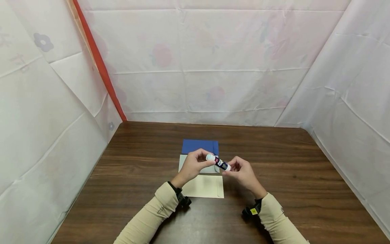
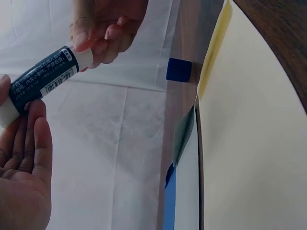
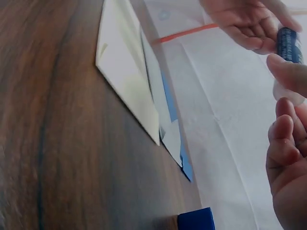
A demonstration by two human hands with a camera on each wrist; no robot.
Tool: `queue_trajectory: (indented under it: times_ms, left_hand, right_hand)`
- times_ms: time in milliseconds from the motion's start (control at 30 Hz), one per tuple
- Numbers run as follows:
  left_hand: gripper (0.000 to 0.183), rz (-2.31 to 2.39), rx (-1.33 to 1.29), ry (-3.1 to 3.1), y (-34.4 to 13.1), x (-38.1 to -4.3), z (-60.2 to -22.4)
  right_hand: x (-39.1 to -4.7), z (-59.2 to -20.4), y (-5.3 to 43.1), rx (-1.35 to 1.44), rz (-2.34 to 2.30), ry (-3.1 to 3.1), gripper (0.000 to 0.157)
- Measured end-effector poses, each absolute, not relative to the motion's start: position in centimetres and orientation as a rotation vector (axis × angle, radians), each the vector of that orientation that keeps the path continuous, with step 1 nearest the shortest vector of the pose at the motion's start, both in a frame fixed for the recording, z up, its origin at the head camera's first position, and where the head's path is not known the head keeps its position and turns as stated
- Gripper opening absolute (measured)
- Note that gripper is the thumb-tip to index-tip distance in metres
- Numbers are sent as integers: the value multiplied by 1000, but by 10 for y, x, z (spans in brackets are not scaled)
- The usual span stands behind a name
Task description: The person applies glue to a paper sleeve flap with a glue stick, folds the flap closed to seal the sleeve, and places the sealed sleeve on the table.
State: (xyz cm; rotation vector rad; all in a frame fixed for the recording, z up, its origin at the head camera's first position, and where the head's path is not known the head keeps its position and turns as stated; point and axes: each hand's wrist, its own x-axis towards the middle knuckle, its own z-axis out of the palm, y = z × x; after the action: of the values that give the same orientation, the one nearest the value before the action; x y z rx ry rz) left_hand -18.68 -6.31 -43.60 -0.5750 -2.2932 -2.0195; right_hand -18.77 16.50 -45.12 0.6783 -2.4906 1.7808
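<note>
A glue stick (image 1: pixel 222 164) with a dark blue label and white ends is held slantwise above the table, between both hands. My left hand (image 1: pixel 192 165) pinches its upper left end with thumb and fingers. At the lower right end, my right hand (image 1: pixel 243 173) grips the white base between thumb and fingertips. Below lie a cream envelope (image 1: pixel 202 187), a pale grey-green envelope (image 1: pixel 183 163) partly covered by the left hand, and a blue envelope (image 1: pixel 198 145), in a column. The left wrist view shows the glue stick's barcode (image 2: pixel 57 84).
A small dark blue piece, perhaps a cap (image 2: pixel 178 70), stands on the wooden table (image 1: pixel 304 189) beyond the envelopes' flap ends; the right hand hides it in the head view. White sheeting (image 1: pixel 237 51) hangs along the back and both sides.
</note>
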Motion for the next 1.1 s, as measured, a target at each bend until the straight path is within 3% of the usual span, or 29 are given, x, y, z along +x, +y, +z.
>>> queue_trajectory:
  times_ms: [333,467,767,1100]
  left_hand:
    - [20,-2021,-585,-2256,-66,-187,-437]
    - [21,-2046,-607,-2230,-67,-187,-435]
    - [21,-2027,-600,-2269,-68,-185,-436]
    - [22,-2027,-627,-2262,-67,-187,-437]
  right_hand:
    - [-193,-457,167,873,1883,-2548,22]
    - [-192,-455,168,981,1957,-2524,28]
    - [-190,-453,170,815,1987,-2476,23]
    - [-191,-455,170,814,1969,-2446,22]
